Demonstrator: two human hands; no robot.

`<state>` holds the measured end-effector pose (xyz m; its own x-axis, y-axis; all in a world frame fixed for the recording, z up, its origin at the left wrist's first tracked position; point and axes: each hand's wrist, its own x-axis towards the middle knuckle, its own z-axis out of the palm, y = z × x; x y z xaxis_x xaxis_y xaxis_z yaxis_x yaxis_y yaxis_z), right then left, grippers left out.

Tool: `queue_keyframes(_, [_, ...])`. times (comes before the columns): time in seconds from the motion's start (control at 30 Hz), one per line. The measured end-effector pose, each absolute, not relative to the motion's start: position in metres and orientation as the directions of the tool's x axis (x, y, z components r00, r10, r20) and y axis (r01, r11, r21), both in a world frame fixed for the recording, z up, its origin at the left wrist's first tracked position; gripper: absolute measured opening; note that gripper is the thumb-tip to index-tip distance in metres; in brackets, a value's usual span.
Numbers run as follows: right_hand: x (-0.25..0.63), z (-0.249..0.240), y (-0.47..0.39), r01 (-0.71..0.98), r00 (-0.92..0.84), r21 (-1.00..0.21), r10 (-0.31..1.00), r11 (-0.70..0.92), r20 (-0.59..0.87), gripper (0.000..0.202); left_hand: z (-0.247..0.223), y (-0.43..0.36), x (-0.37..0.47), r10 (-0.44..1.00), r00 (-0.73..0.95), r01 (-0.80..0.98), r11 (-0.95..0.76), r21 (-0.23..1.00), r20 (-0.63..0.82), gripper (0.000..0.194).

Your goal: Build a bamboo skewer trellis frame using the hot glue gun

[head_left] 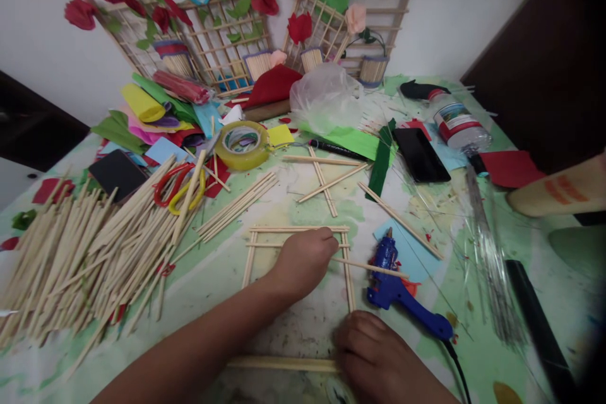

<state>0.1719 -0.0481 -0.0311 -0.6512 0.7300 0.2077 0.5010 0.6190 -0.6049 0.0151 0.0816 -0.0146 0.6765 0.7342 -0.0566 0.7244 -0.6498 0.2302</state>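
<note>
Frame point(299, 229) is lying mid-table. Left hand point(305, 263) is resting at its far right corner; fingertips are hiding, so I cannot tell whether they are gripping a stick. Right hand point(374, 353) is resting curled at the right upright's near end, its grip also unclear to me. I am advising steady uprights and square crossbars. Glue gun point(392, 290) is lying just right, sticks point(127, 252) left.

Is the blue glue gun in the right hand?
No, the glue gun lies on the table, while the right hand is apart from it, at the stick frame's right side.
</note>
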Motion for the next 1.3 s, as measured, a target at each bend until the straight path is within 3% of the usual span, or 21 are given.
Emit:
queue_keyframes(0.6, [0.175,-0.033,-0.049,0.496,-0.649,-0.589,0.723,0.637,0.236,0.016,-0.008,0.079,0.016,0.716,0.697,0.710,-0.680,0.184,-0.042,0.020])
queue_keyframes(0.73, [0.174,-0.033,-0.048,0.498,-0.655,-0.605,0.727,0.621,0.206,0.020,0.012,0.087,-0.005,0.755,0.653,0.723,-0.644,0.251,0.054,0.024])
queue_keyframes(0.87, [0.173,-0.032,-0.049,0.508,-0.663,-0.623,0.732,0.594,0.156,0.017,0.028,0.109,-0.057,0.866,0.448,0.796,-0.500,0.341,0.224,0.021])
queue_keyframes(1.03, [0.172,-0.025,-0.049,0.545,-0.656,-0.619,0.747,0.565,0.104,0.016,0.012,0.117,-0.108,0.905,0.389,0.766,-0.422,0.485,0.172,0.022])
queue_keyframes(1.17, [0.172,-0.019,-0.047,0.556,-0.666,-0.615,0.742,0.559,0.073,0.016,-0.001,0.110,-0.112,0.896,0.440,0.721,-0.396,0.568,0.066,0.021])
queue_keyframes(1.3, [0.172,-0.015,-0.047,0.551,-0.670,-0.613,0.738,0.566,0.079,0.017,0.003,0.113,-0.110,0.934,0.356,0.714,-0.287,0.638,0.023,0.019])
